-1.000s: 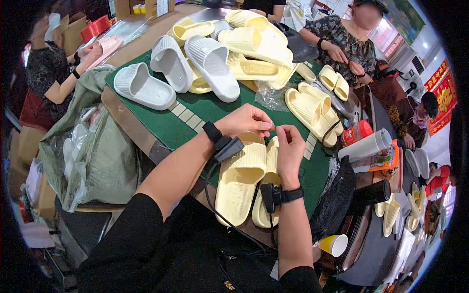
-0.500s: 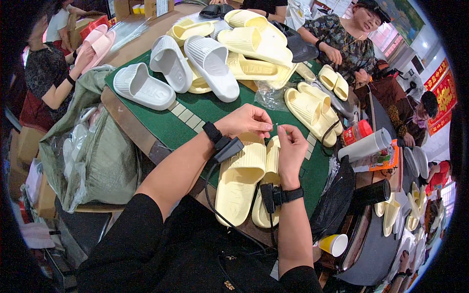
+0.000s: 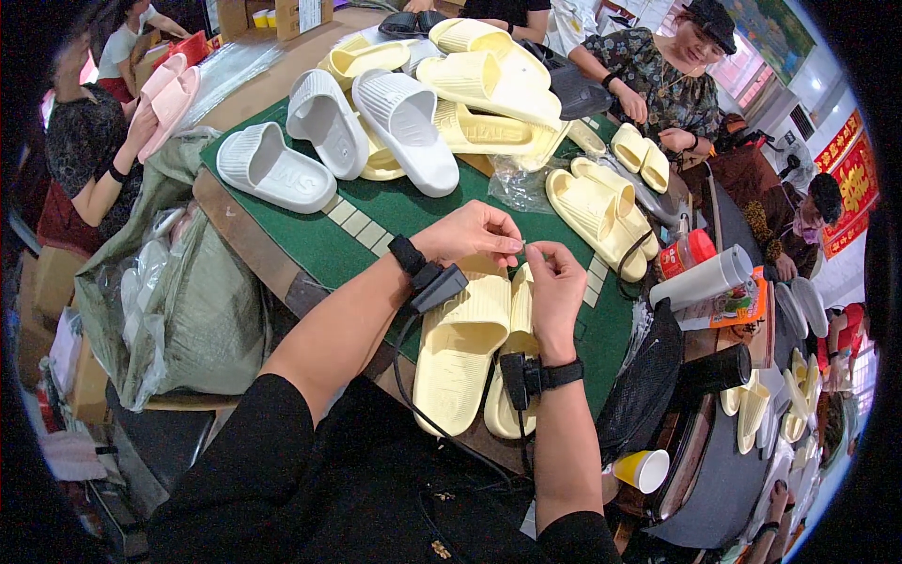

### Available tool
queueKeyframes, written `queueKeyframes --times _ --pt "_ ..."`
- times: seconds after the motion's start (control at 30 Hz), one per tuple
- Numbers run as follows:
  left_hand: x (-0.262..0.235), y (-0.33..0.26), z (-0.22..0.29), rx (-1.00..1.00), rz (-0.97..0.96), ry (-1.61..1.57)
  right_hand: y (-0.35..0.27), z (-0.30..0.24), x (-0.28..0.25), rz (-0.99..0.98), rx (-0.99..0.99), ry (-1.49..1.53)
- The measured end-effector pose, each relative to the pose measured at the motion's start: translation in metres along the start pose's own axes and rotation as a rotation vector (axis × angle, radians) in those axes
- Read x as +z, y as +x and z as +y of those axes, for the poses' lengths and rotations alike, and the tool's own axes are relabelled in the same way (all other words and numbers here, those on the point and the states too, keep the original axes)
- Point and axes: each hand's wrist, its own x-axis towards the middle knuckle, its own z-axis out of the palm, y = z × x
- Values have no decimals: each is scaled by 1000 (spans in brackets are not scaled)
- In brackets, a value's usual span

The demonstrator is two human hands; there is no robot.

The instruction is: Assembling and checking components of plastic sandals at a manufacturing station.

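My left hand (image 3: pixel 470 233) and my right hand (image 3: pixel 557 289) meet fingertip to fingertip above a pair of pale yellow slides. Each hand is closed in a pinch. Something tiny and pale seems to sit between the fingertips, too small to name. Directly below them, the left slide (image 3: pixel 451 376) lies sole down with its toe away from me. The other slide (image 3: pixel 510 399) rests beside it, partly hidden by my right hand and wrist. Each wrist wears a black band with a small cabled device.
Grey slides (image 3: pixel 404 132) and a heap of yellow slides (image 3: pixel 498 85) cover the far side of the green mat (image 3: pixel 376 254). Another yellow pair (image 3: pixel 601 211) is strapped together at right. A white tumbler (image 3: pixel 705 277) and paper cup (image 3: pixel 642 470) stand rightward; a sack (image 3: pixel 197 301) leftward.
My right fingertips have shifted slightly left, closer to my left ones. At far left, a co-worker's hand and pink slides have moved a little lower. The person across has shifted their hands.
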Motion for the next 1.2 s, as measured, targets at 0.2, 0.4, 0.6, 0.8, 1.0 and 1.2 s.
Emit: queueKeyframes --times 0.2,0.4,0.6,0.8,1.0,1.2 --pt "1 0 0 -8 14 20 2 2 0 29 25 64" --pt "0 0 -2 -12 12 6 0 0 1 -22 29 57" --pt "1 0 1 -13 12 15 2 3 1 -24 10 5" --pt "5 1 1 44 5 4 2 7 2 -27 57 10" --pt "2 2 -3 27 13 49 -1 -4 1 -29 51 -107" --pt "4 1 1 0 9 57 -2 -5 0 29 3 -117"
